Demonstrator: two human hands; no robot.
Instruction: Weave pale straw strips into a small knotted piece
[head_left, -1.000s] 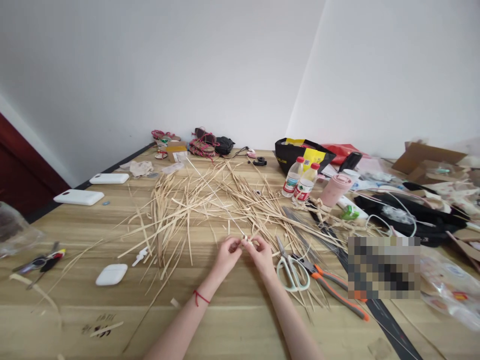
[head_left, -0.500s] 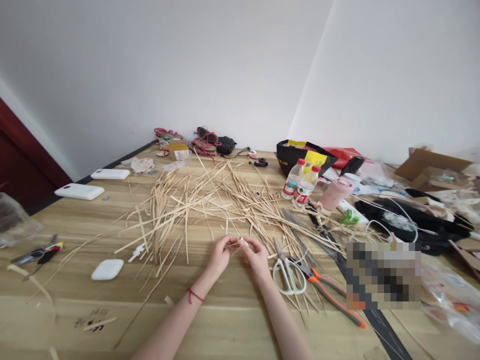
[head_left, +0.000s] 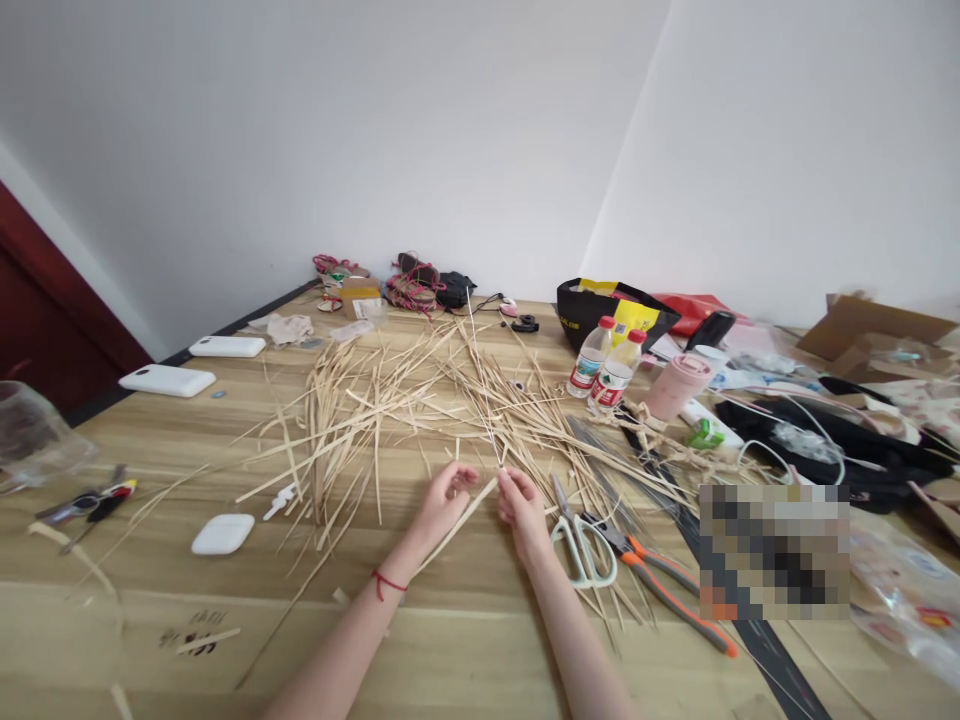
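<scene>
With 12 o'clock pointing away from the person, the right hand (head_left: 523,508) is over the near middle of the desk (head_left: 465,650), its thumb and index finger pinched on the near end of a thin white rod (head_left: 481,355). The rod is straight, its long axis running away from the person and leaning slightly left, so that its far tip points between 11 and 12 o'clock. From the same fingers a flat pale strip (head_left: 465,516) slants back, its long axis toward between 7 and 8 o'clock, passing close beside the left hand (head_left: 448,495); whether it touches that hand I cannot tell. The left fingers are loosely curved, with a narrow gap between thumb and index finger.

Loose strips (head_left: 319,470) lie crossed at 10 o'clock from the left hand, and more spread beneath the rod. Scissors (head_left: 583,545) lie at 4 o'clock just beside the right hand, blades toward 11 o'clock; pliers (head_left: 664,580) lie beyond them, jaws toward 10 o'clock, handles toward 4.
</scene>
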